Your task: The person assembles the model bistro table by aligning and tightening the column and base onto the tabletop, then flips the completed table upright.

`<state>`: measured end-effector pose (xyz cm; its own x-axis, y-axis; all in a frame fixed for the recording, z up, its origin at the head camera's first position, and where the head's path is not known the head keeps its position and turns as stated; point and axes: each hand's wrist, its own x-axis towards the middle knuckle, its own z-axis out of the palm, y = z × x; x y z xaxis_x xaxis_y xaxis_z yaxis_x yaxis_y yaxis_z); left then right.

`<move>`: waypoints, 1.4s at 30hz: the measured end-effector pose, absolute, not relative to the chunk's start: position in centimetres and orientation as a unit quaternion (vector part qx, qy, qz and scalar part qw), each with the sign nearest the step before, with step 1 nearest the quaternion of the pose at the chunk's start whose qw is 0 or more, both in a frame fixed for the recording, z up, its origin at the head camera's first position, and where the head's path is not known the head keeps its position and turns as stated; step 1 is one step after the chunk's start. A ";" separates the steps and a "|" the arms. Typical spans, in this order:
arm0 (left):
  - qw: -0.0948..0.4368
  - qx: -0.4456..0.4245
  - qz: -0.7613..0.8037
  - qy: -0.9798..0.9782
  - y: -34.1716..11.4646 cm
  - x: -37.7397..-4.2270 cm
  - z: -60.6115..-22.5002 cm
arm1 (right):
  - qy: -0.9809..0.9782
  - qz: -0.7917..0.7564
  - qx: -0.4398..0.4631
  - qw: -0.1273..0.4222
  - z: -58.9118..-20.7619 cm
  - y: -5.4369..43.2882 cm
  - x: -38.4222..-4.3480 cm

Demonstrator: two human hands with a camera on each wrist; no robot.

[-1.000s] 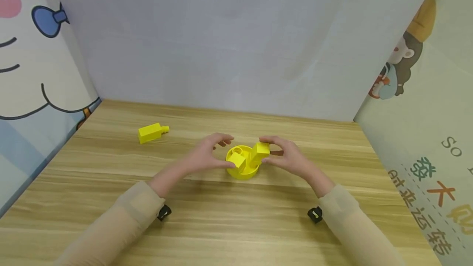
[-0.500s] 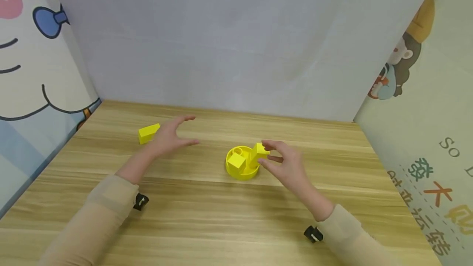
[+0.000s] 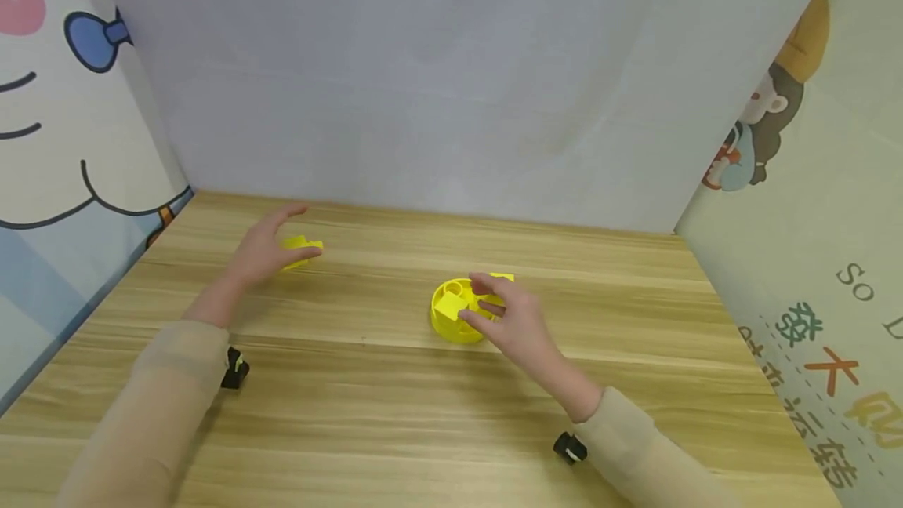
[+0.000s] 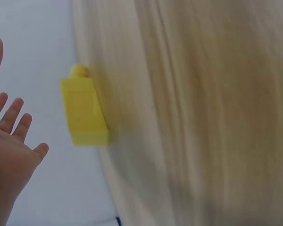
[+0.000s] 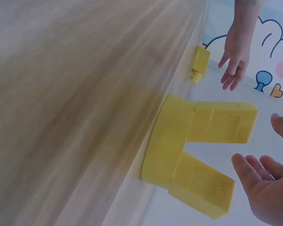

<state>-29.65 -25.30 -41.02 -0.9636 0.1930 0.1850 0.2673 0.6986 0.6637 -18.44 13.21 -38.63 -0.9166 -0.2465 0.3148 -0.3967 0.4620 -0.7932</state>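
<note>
On the table's left, my left hand [image 3: 259, 253] hovers by a yellow bottle-shaped block [image 4: 84, 108], which lies on its side. The fingers and thumb are spread and do not grip it; the left wrist view shows a gap between hand and block. A round yellow tray [image 5: 167, 143] sits near the middle. Two square-bodied yellow blocks stand up in it, a near one [image 3: 451, 306] and another [image 3: 503, 277] mostly hidden by my right hand [image 3: 520, 328]. That hand is held over the tray with relaxed fingers, apart from the blocks in the right wrist view. A small ring shows inside the tray.
The wood-grain table [image 3: 395, 414] ends at a plain pale backdrop [image 3: 451, 85] behind. Printed cartoon panels flank it on the left [image 3: 63, 139] and right [image 3: 790, 257]. Black wrist devices [image 3: 236, 368] hang at both cuffs.
My left hand has left the tray and moved left to the lying bottle-shaped block. My right hand has come off the right-hand block and shifted left over the tray.
</note>
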 end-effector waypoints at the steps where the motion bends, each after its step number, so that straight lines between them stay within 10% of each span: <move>1: 0.045 -0.124 -0.366 -0.921 -25.8 -29.8 -41.2 | -0.857 0.475 0.187 0.072 -38.6 13.0 -18.6; 42: -0.025 -0.069 -0.341 -0.937 -29.4 -30.6 -44.5 | -0.867 0.409 0.285 0.002 -39.6 15.8 -19.7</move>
<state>-30.55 -29.44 -44.52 -0.9893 0.1459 0.0005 0.1122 0.7584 0.6421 -19.72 15.85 -39.62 -0.8380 -0.4916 0.2369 -0.4956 0.5038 -0.7075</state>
